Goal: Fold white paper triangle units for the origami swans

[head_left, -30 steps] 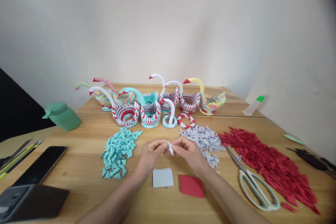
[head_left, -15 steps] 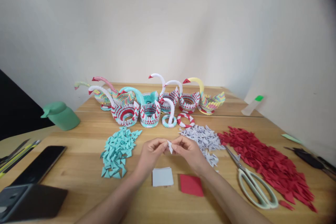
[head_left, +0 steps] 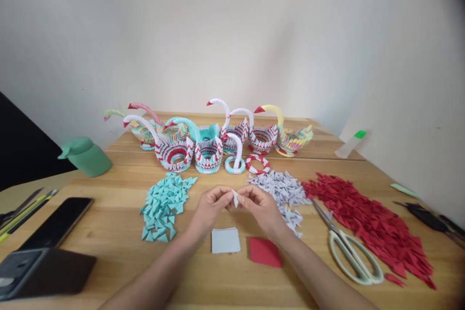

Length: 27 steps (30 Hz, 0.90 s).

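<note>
With the clock centred on the hands, a small white folded paper piece (head_left: 236, 198) was found at the centre, clamped between the fingertips of the left hand (head_left: 213, 201) and the right hand (head_left: 259, 202); it was judged that a skewed crease could be caused by uneven pinching, and a drop by either pinch being slackened; the fold itself was too small to be read. The pale grey pile (head_left: 281, 185), at two o'clock, was partly hidden by the right hand, and scatter was considered possible were that wrist swung outward; the red sheets (head_left: 264, 252), at five, lay close by the right forearm (head_left: 311, 266) and could be knocked askew; the scissors (head_left: 341, 238) were noted at four, well apart. Open wood was offered by the table (head_left: 218, 281) at six o'clock, on the near side of the white sheets (head_left: 225, 240), and at nine, short of the turquoise pile (head_left: 167, 206); toward twelve, room was limited by the paper rings (head_left: 258, 171).
</note>
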Available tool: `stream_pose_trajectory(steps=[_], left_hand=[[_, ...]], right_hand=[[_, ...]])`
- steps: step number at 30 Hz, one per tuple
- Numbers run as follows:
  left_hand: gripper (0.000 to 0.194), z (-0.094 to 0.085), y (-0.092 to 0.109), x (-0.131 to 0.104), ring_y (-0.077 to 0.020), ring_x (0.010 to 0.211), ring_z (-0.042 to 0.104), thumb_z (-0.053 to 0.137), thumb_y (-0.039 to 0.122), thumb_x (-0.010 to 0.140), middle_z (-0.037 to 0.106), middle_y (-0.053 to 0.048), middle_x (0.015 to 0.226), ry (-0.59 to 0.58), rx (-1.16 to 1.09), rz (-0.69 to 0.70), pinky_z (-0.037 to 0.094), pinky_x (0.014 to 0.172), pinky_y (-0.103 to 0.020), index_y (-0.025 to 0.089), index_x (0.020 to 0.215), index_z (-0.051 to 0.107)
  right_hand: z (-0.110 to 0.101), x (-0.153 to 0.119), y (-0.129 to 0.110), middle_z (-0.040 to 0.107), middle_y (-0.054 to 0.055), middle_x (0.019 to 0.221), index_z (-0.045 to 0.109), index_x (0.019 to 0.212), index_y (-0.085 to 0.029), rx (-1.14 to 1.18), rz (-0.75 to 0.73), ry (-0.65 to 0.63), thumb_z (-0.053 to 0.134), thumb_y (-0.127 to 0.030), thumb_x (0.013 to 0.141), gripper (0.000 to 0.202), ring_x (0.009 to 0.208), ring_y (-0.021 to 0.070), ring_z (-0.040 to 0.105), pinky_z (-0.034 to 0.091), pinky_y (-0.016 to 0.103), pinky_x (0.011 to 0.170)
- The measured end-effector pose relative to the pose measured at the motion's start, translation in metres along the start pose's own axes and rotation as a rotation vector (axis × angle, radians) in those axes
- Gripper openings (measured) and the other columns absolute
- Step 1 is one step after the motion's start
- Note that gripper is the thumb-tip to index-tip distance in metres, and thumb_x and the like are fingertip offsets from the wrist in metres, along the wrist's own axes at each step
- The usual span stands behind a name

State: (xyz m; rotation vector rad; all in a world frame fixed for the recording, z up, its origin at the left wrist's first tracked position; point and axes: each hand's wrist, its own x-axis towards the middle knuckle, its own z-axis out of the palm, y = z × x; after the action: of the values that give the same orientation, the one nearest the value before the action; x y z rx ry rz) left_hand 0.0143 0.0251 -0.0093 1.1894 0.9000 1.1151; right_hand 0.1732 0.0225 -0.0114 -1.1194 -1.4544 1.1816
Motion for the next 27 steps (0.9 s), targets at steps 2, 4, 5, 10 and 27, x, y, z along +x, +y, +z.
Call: stream_pose_trajectory(steps=[2,4,5,10,27], left_hand=[[0.031,0.0004,-0.0014,0.0004,-0.0105,0.057,0.050,0.061,0.044,0.075,0.058,-0.001,0.063,-0.038,-0.018,-0.034,0.040,0.057,-0.022,0.013,0.072,0.061],[0.031,0.0005,-0.0023,0.0003,-0.0102,0.056,0.050,0.064,0.043,0.072,0.059,-0.002,0.062,-0.075,-0.020,-0.074,0.040,0.056,-0.022,0.013,0.069,0.060],[0.030,0.0004,-0.0026,0.0001,-0.0102,0.056,0.051,0.065,0.042,0.071,0.060,-0.002,0.062,-0.086,-0.019,-0.091,0.040,0.056,-0.022,0.013,0.069,0.060],[0.019,0.0000,-0.0029,-0.0005,-0.0108,0.055,0.052,0.065,0.031,0.066,0.060,-0.001,0.058,-0.057,0.027,-0.092,0.041,0.057,-0.023,0.014,0.065,0.057],[0.012,0.0015,-0.0058,-0.0005,-0.0116,0.057,0.054,0.063,0.024,0.068,0.060,0.000,0.061,-0.057,0.034,-0.016,0.043,0.059,-0.024,0.014,0.069,0.057]], right_hand=[[-0.0006,0.0006,0.0008,0.061,0.001,0.071,0.062,0.086,-0.018,0.026,0.013,0.009,0.064,-0.041,0.075,0.026,0.066,0.0144,0.056,0.045,0.026,0.063],[-0.0011,0.0008,0.0003,0.062,0.001,0.073,0.063,0.088,-0.017,0.019,0.026,0.018,0.064,-0.040,0.075,0.027,0.068,0.0149,0.057,0.046,0.027,0.065],[-0.0014,0.0007,-0.0004,0.063,0.001,0.074,0.064,0.088,-0.017,0.004,0.032,0.021,0.064,-0.040,0.075,0.026,0.068,0.0149,0.057,0.046,0.027,0.065],[-0.0031,0.0005,-0.0049,0.064,0.001,0.074,0.065,0.082,-0.018,-0.076,0.011,-0.038,0.061,-0.034,0.078,0.018,0.070,0.0151,0.056,0.044,0.026,0.066],[-0.0037,0.0000,-0.0004,0.061,0.000,0.072,0.061,0.077,-0.018,-0.174,-0.081,-0.055,0.055,-0.031,0.083,0.016,0.069,0.0146,0.054,0.041,0.025,0.066]])
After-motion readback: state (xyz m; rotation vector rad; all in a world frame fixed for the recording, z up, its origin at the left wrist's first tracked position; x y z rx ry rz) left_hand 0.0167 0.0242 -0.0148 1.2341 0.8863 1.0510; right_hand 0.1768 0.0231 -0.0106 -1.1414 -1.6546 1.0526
